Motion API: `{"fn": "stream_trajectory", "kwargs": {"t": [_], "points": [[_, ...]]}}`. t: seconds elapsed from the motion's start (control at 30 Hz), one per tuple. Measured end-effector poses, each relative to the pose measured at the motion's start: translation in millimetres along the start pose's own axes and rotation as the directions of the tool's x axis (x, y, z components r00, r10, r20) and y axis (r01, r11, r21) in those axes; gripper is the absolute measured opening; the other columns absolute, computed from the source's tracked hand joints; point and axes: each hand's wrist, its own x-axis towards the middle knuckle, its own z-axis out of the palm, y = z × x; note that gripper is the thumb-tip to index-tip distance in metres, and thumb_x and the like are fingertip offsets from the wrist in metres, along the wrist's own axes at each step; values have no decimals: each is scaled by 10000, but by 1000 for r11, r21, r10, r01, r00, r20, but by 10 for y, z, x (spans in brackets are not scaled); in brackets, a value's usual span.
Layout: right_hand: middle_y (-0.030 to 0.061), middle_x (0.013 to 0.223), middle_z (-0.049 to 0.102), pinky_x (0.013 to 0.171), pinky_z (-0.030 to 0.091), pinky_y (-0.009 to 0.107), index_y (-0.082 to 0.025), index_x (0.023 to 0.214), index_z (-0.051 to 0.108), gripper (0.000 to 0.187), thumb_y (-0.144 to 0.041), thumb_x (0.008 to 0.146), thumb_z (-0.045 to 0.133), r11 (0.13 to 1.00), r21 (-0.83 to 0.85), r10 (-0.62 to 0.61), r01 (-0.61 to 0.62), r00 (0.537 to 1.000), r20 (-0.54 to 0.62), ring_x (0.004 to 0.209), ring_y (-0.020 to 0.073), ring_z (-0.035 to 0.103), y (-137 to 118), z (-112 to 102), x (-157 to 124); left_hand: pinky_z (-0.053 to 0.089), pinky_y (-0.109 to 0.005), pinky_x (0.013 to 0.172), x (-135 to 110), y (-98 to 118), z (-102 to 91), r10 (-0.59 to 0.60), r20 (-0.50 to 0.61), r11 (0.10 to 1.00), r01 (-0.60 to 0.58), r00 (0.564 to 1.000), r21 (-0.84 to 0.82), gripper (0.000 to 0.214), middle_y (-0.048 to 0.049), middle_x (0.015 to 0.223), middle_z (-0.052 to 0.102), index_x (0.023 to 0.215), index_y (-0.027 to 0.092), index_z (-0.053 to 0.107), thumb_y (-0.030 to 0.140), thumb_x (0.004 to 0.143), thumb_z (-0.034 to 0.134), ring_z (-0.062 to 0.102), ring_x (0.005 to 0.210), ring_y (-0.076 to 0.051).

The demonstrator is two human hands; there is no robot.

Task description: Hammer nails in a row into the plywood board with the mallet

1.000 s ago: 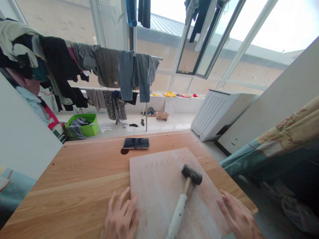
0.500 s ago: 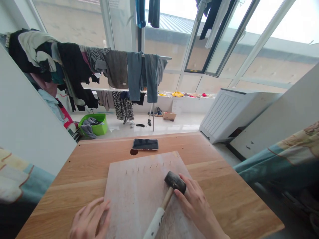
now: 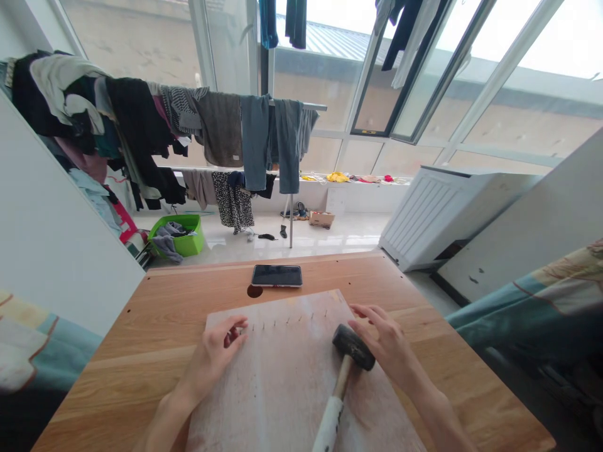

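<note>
A thin pale board [image 3: 277, 389] lies on the wooden table, with a row of several upright nails [image 3: 288, 320] near its far edge, some leaning slightly. My left hand [image 3: 219, 351] reaches over the board's left side. Its thumb and curled forefinger stand apart around the leftmost nail, which is partly covered; contact cannot be made out. A mallet [image 3: 353, 347] with a black head and a wood-and-white handle lies aslant on the board's right side. My right hand [image 3: 384, 336] is at the board's right edge, fingers stretched out beside the mallet head, not gripping it.
Beyond the board, a phone [image 3: 277, 275] lies on the table [image 3: 122, 351] by a dark round hole [image 3: 255, 291]. Clothes hang on a rack [image 3: 311, 107] behind, above a green basket [image 3: 191, 245]. A white cabinet-like unit [image 3: 419, 213] stands at the right, near a curtain [image 3: 518, 301].
My left hand has moved forward from the board's near left edge to the leftmost nail. The mallet has shifted right, and my right hand has moved right and away from its head.
</note>
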Motion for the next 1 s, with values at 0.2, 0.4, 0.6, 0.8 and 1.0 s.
{"fn": "stream_trajectory", "kwargs": {"t": [0.2, 0.4, 0.6, 0.8, 1.0], "points": [[87, 1091, 732, 943, 503, 337, -220, 1123, 762, 267, -204, 926, 582, 991, -28, -125, 134, 968, 216, 977, 228, 696, -326, 189, 529, 607, -289, 723, 32, 17, 28, 21, -128, 999, -25, 992, -27, 234, -17, 875, 805, 925, 234, 750, 429, 894, 623, 746, 761, -195], [94, 951, 751, 854, 493, 322, -188, 959, 791, 317, -143, 955, 478, 975, -84, -173, 204, 945, 279, 948, 242, 678, -588, 174, 608, 631, -331, 837, 34, -87, 167, 31, -59, 996, -35, 998, -79, 255, -43, 1017, 810, 1005, 222, 766, 382, 920, 586, 777, 928, -235], [88, 893, 747, 820, 483, 305, -199, 833, 800, 280, -123, 929, 549, 964, -136, -177, 230, 931, 319, 877, 234, 683, -738, 259, 616, 625, -339, 850, 126, 20, 255, 140, 33, 987, -137, 990, -84, 251, -51, 1032, 806, 1033, 217, 763, 322, 945, 551, 770, 941, -231], [96, 930, 744, 810, 478, 302, -178, 873, 807, 264, -142, 949, 557, 965, -157, -151, 209, 936, 317, 909, 244, 683, -745, 251, 623, 624, -298, 780, 122, 123, 265, 102, -44, 990, -106, 994, -96, 244, -58, 985, 809, 1045, 198, 755, 321, 959, 563, 772, 797, -206], [97, 852, 754, 754, 459, 272, -160, 782, 817, 268, -109, 917, 591, 970, -156, -126, 187, 935, 333, 843, 224, 687, -685, 317, 631, 605, -311, 826, 157, 97, 368, 143, 24, 987, -141, 989, -76, 261, -56, 1032, 804, 1039, 212, 762, 293, 954, 529, 768, 936, -225]]}}
